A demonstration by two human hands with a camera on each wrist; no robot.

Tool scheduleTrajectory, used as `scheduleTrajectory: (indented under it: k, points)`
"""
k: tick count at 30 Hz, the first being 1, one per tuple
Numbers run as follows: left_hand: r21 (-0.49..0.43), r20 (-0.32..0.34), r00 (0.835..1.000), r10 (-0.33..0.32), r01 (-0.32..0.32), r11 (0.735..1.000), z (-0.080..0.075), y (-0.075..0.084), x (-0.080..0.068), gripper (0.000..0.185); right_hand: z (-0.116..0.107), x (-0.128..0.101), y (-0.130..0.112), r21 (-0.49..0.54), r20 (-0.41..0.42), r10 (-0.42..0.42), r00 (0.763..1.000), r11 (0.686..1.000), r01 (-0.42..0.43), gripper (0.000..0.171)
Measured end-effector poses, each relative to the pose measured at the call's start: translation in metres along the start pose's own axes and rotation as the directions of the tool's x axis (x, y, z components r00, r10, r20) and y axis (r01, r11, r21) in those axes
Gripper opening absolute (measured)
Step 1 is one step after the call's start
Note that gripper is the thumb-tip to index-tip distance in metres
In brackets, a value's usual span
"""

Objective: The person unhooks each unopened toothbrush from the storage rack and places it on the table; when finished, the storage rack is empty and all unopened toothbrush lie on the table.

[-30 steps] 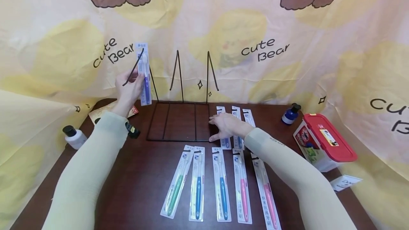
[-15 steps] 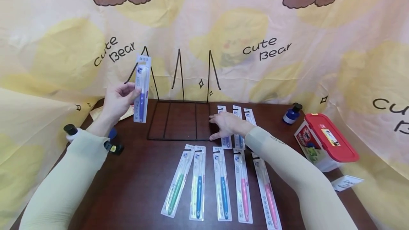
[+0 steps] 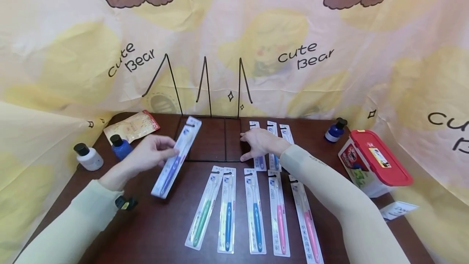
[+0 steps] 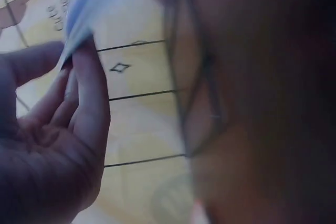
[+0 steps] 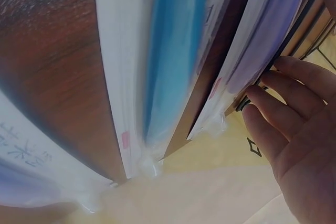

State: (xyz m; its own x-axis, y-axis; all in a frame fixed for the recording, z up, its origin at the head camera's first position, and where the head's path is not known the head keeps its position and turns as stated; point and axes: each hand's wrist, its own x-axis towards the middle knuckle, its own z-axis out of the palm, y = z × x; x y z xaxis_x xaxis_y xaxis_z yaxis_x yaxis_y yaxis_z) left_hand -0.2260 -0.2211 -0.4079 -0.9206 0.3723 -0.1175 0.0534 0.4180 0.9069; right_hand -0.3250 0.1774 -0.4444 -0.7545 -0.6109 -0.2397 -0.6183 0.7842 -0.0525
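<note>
Purple toothbrush in its clear blister pack (image 3: 176, 157) hangs tilted above the dark wooden tabletop (image 3: 146, 223), pinched by the left hand (image 3: 148, 156). Keep the pinch firm. Right hand (image 3: 260, 144), fingers spread, steadies the black wire rack (image 3: 205, 137) near the far edge.

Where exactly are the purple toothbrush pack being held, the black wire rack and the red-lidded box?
purple toothbrush pack (image 3: 176, 157): head view, middle of the pack.
black wire rack (image 3: 224, 139): head view, base wire.
red-lidded box (image 3: 381, 157): head view, red lid.
</note>
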Motion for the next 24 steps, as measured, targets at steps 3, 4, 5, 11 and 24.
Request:
scheduleTrajectory:
  k: [3,4,5,11,24]
  points:
    - [-0.018,0.099,0.992,-0.081,0.083,0.996,0.012,-0.019,-0.010,0.025,0.000,0.000,0.000,-0.007,0.007,0.010,1.000,1.000,-0.010,0.087]
    - [-0.035,0.127,0.986,-0.107,0.112,0.993,0.016,-0.025,-0.013,0.025,0.000,-0.001,0.000,-0.010,0.009,0.014,1.000,1.000,-0.013,0.087]
    - [-0.051,0.153,0.980,-0.129,0.138,0.989,0.021,-0.032,-0.017,0.025,0.000,-0.001,0.000,-0.010,0.011,0.017,1.000,1.000,-0.017,0.087]
    - [-0.038,0.202,0.953,-0.223,0.236,0.971,0.052,-0.051,-0.038,0.020,0.000,-0.002,-0.001,-0.006,0.007,0.013,1.000,1.000,-0.013,0.087]
    - [0.424,-0.046,0.961,-0.272,0.266,0.866,0.068,-0.030,-0.057,0.032,0.001,-0.014,0.000,0.048,-0.032,0.038,0.999,0.998,-0.036,0.082]
